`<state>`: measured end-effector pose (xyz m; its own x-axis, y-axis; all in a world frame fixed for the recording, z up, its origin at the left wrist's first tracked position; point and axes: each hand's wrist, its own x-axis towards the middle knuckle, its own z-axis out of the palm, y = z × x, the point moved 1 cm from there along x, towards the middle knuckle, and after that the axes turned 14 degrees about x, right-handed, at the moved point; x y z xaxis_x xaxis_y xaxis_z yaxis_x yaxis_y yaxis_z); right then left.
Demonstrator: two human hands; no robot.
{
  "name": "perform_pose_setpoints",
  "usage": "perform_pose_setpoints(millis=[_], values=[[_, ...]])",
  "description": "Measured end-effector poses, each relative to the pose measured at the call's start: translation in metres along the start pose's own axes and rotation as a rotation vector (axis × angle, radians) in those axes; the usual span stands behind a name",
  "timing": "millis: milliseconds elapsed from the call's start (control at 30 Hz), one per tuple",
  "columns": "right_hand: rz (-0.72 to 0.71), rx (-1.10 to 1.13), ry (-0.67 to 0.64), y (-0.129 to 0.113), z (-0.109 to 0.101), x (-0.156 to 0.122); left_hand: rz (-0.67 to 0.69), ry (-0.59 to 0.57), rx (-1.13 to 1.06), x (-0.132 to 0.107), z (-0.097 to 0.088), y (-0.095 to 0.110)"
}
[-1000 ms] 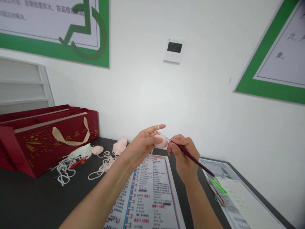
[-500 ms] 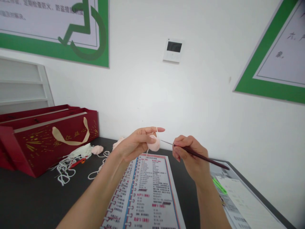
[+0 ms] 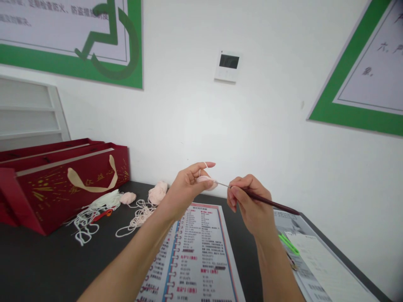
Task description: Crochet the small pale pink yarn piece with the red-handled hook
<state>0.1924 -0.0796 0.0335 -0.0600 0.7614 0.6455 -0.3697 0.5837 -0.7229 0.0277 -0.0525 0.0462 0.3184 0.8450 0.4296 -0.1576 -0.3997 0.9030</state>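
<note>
Hook tip at pink crochet piece (image 3: 208, 181), both hands gripping
Left hand (image 3: 185, 191) pinches piece; right hand (image 3: 252, 205) clamps crochet hook (image 3: 264, 201); slack yarn (image 3: 205, 164) may slip off finger

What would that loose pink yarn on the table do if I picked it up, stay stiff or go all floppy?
The pink yarn would probably flop and dangle, since it lies in loose, curly loops on the dark table. It looks thin and fluffy, so likely very light. It may snag on the neighbouring white yarn.

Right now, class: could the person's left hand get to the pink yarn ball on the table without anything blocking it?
Probably yes: bare tabletop lies between left hand and yarn ball, though its fingers hold a crocheted piece.
</note>
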Motion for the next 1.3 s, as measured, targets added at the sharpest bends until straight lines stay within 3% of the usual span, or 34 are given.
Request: perform_pose_setpoints(millis=[300,600,767,867,967,1100,1233,1300], values=[[-0.195,-0.324,0.010,0.001,0.009,-0.010,0.037,0.055,0.012,-0.001,0.003,0.000],[-0.253,-0.512,0.015,0.000,0.020,-0.014,0.074,0.097,0.079,-0.002,0.005,-0.002],[-0.479,-0.776,-0.057,0.009,0.025,-0.010,0.066,0.110,0.095,-0.003,0.014,-0.004],[-0.584,-0.810,-0.177,0.012,0.015,-0.006,0.027,0.087,0.021,-0.002,0.016,-0.005],[-0.670,-0.848,-0.282,0.016,0.001,-0.003,-0.075,-0.012,-0.100,-0.001,0.014,-0.004],[-0.796,-0.998,-0.259,0.025,0.001,-0.003,-0.140,-0.046,-0.164,0.001,0.012,-0.004],[-0.735,-1.086,-0.147,0.027,0.020,-0.009,-0.020,0.100,-0.019,0.003,0.008,-0.005],[-0.679,-1.070,-0.157,0.020,0.029,-0.012,0.040,0.141,0.071,0.004,0.005,-0.005]])
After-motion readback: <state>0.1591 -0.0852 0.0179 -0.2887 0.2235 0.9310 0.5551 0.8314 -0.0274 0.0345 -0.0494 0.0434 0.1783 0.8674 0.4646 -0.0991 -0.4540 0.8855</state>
